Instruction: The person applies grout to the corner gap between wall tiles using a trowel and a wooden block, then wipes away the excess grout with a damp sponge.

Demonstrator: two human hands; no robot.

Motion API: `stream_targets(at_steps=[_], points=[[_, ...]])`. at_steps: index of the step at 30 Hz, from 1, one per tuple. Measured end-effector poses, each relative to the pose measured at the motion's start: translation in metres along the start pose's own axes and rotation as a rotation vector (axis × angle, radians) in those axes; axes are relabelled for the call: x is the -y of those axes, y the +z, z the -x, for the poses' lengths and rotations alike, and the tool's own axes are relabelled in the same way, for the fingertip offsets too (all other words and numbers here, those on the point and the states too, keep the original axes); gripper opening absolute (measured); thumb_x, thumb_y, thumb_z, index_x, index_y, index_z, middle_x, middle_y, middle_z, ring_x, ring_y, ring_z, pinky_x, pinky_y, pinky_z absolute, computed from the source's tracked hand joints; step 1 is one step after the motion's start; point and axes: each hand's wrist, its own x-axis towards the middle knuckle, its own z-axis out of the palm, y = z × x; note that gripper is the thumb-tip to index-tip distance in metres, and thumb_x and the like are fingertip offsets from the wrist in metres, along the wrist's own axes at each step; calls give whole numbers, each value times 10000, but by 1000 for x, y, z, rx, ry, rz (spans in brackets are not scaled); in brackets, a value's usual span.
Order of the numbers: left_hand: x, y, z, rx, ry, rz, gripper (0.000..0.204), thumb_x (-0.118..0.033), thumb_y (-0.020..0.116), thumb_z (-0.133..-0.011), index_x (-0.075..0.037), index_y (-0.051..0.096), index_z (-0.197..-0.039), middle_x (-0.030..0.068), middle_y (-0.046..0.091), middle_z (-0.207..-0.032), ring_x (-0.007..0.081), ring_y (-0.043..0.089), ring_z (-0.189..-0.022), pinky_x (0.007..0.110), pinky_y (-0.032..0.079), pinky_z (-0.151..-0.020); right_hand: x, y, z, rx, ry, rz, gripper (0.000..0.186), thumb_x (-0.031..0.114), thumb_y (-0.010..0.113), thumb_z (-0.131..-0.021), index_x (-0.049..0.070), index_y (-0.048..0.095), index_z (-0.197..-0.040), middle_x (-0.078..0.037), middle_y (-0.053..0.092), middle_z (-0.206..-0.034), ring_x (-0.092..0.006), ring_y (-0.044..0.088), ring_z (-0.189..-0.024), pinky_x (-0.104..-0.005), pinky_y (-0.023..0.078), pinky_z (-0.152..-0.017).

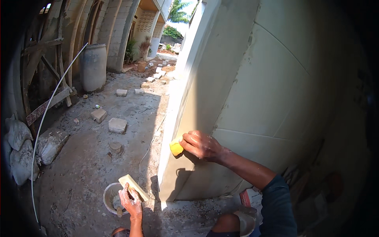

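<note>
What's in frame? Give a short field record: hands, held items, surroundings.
right hand: presses a yellow sponge against the corner of the plastered column
left hand: grips a rectangular float over the bucket
bucket: on the ground at the column's foot, contents unclear
ground: concrete blocks scattered, sacks at left
behind: grey barrel, white hose

Sponge (176,147) yellow; float (134,187) pale cream; bucket (107,197) grey; sleeve (278,205) dark blue; drum (93,67) grey.
</note>
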Motion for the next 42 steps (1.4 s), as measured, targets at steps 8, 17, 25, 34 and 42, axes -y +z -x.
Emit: stream_targets(at_steps=[8,17,25,34,42], points=[[12,18,1,70,-97,61,301,-86,599,-899,-3,620,-1187,160,667,-1167,417,598,-1037,503,375,-1062,-195,-279,-194,-598,385,658,200,20,624,-868,33,676,-1061,-145,665,-989,-270,633,-905,-399,516,-803],[13,18,3,100,-98,87,305,-122,598,-922,13,623,-1194,184,665,-1168,382,608,-1068,491,321,-1109,-123,-134,-100,-574,206,489,316,-82,668,-754,34,644,-1046,-153,643,-955,-326,623,-860,-428,504,-758],[-33,4,-26,115,-212,274,313,-188,593,-958,0,625,-1207,147,653,-1089,260,618,-975,356,475,-881,159,159,101,-145,431,-311,358,57,565,-816,-1,594,-1168,-144,578,-1082,-309,589,-988,-405,494,-852],[-321,22,-369,75,675,997,325,-166,541,-1002,-3,599,-1277,103,672,-1167,142,623,-1024,276,487,-911,185,120,138,-187,659,-537,294,-39,612,-805,0,632,-1095,-140,609,-1004,-315,605,-920,-402,507,-811],[-313,81,-332,249,603,980,304,-173,599,-971,11,651,-1208,84,703,-1087,130,631,-988,278,490,-912,199,89,164,-192,863,-613,271,-52,630,-801,-17,672,-1066,-136,640,-1009,-324,619,-940,-395,505,-826]])
